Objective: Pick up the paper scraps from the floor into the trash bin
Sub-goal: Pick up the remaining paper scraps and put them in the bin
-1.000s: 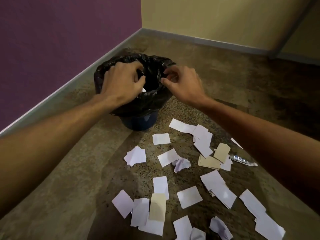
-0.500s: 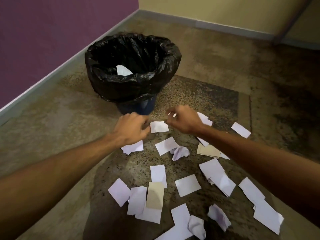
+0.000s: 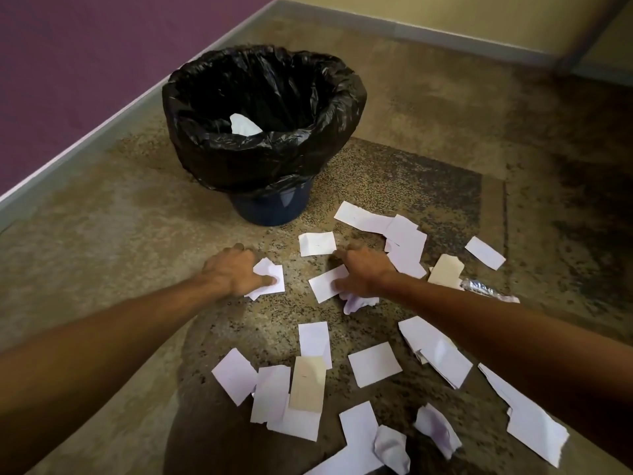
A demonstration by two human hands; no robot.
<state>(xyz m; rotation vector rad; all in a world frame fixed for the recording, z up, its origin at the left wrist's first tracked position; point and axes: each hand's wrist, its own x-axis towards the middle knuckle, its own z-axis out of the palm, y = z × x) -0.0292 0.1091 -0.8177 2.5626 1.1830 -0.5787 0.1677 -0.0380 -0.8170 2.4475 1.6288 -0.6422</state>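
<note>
Down on the speckled floor point(image 3: 102, 234), in the head view, both hands are low among the paper scraps. The left hand point(image 3: 233, 272) lies on a small white scrap point(image 3: 270, 276); its thumb presses on the top of the paper and the other fingers are bent down to the floor beside it, so it grasps this scrap at the edge. The right hand point(image 3: 363, 269) is on a white rectangular scrap point(image 3: 325, 282), the thumb on the paper and the fingers curled over its far edge, so it takes hold of this piece. A crumpled white ball point(image 3: 356, 303) lies just under the right wrist, touching it or nearly.

Between the two hands and a little farther lies one flat white piece point(image 3: 317, 243), apart from both. More white scraps point(image 3: 404, 234) lie at the right of the right hand, with a beige piece point(image 3: 445, 269) and a clear plastic wrapper point(image 3: 486, 289) beside the right forearm. Nearer to the camera there are many more flat white pieces point(image 3: 375, 363), one beige strip point(image 3: 308, 382) that lies over some of them, and two crumpled balls point(image 3: 390, 450) at the bottom.

Beyond the hands stands the trash bin point(image 3: 274, 207), dark blue, upright, lined with a black plastic bag point(image 3: 260, 159) folded over its rim. Inside it one white paper point(image 3: 245, 126) shows. The bin stands near the purple wall point(image 3: 85, 63); a yellow wall point(image 3: 479, 12) is behind.
</note>
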